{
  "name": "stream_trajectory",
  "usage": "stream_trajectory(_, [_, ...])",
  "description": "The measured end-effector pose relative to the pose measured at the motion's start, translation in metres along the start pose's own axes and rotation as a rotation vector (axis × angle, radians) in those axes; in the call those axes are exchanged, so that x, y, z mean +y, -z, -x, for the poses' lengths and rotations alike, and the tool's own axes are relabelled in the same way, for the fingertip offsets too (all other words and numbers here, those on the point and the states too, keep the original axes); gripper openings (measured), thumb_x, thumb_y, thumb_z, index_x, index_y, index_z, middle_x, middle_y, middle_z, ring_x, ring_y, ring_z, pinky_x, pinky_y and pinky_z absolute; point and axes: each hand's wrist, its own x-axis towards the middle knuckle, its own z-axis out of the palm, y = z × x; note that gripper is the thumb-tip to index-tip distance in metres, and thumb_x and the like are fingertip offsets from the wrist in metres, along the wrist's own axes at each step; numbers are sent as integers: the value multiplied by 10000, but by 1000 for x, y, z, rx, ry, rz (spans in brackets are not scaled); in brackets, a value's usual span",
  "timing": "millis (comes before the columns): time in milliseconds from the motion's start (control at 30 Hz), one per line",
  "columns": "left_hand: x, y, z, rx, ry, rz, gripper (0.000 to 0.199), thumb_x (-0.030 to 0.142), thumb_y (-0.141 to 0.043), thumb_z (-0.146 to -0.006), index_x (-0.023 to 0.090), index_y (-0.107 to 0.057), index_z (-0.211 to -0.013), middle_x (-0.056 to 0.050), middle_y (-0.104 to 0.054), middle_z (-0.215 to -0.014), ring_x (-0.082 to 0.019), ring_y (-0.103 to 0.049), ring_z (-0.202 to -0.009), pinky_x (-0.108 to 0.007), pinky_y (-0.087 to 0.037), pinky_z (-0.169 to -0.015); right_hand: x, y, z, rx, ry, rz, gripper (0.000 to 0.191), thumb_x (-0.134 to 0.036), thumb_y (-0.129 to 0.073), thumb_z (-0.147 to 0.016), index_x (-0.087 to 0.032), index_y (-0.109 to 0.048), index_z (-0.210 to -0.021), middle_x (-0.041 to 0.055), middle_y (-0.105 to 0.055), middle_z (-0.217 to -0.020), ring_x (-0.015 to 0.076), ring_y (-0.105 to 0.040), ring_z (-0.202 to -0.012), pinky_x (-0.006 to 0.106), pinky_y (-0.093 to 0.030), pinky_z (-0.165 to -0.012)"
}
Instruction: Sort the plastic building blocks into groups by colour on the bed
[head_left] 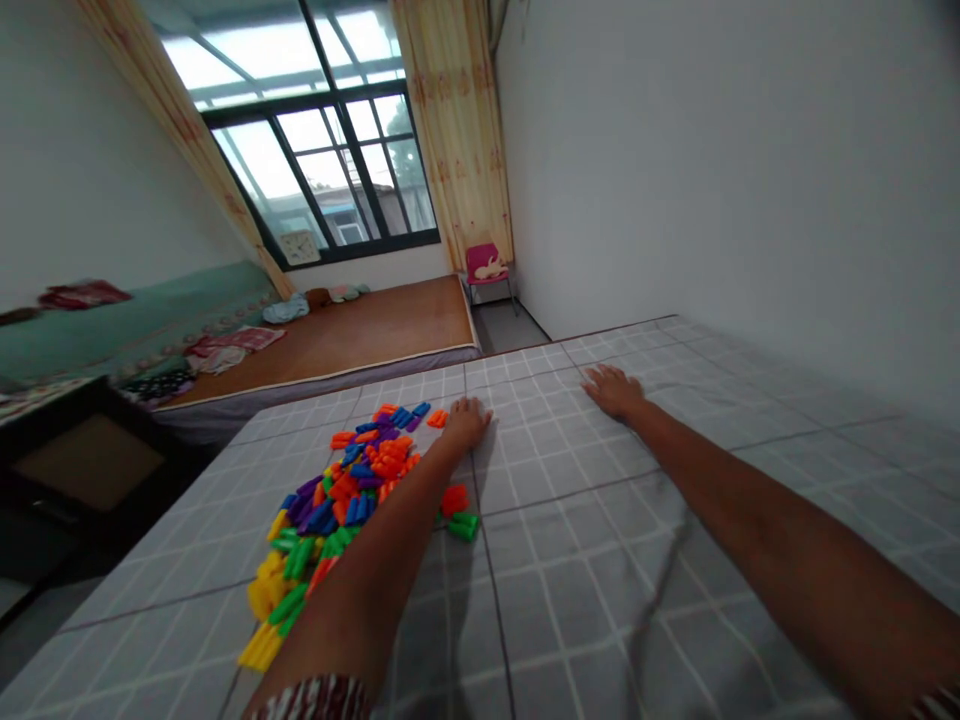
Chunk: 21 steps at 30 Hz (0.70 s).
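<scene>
A pile of colourful plastic building pieces [367,475] in orange, blue, purple, green and yellow spreads over the checked grey cloth [570,560]. My left hand [466,424] rests palm down on the cloth by the pile's far right end, its fingers stretched forward and nothing seen in them. Close to those fingers lies a small orange piece [437,418]. My left forearm passes over the pile and hides part of it. Further right, my right hand [615,391] lies flat with fingers apart. Right of my left forearm are a red-orange piece [454,500] and a green piece [464,526].
A white wall [720,170] borders the cloth's right side. Beyond the far edge are a low bed with a brown mat [375,325] and a pink chair [482,262] holding a soft toy. A dark cabinet [90,465] stands left. A window with curtains is behind.
</scene>
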Motion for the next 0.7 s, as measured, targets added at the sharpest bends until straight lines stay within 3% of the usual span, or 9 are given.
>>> stream_trajectory(133, [4,-11,-3,46,188,82,638,605,-217,-938,284,-285,-1485,-140,-294,-1555,-373,-256,-1413,-618,-253,-1079,7,-1,-3,-34,14,59,686,-656,-177,-921,-332,-271,-1518,62,-181,-1615,341,-176,-1449,661,-208,-1078])
stream_trajectory(267, [3,-18,-11,9,279,117,677,706,-174,-883,418,-263,-1490,-43,-166,-1620,-434,-109,-1451,-732,-147,-1054,12,-7,-21,-85,50,85,693,-700,-140,-899,-400,-243,-1516,54,-203,-1610,362,-187,-1445,711,-175,-1053])
stream_trajectory(467, [-16,-18,-35,-23,291,94,689,706,-171,-880,425,-212,-1508,-32,-94,-1634,-445,-55,-1459,-754,-95,-1051,3,-13,-55,-96,83,78,744,-752,-120,-866,-411,-211,-1522,57,-168,-1619,391,-163,-1446,741,-152,-1036])
stream_trajectory(700, [-35,-18,-59,-13,281,109,693,720,-175,-871,436,-225,-1501,-27,-134,-1629,-451,-83,-1454,-767,-66,-1045,-4,-23,-96,-91,123,91,719,-726,-146,-883,-401,-232,-1519,64,-174,-1616,391,-171,-1443,751,-161,-1026])
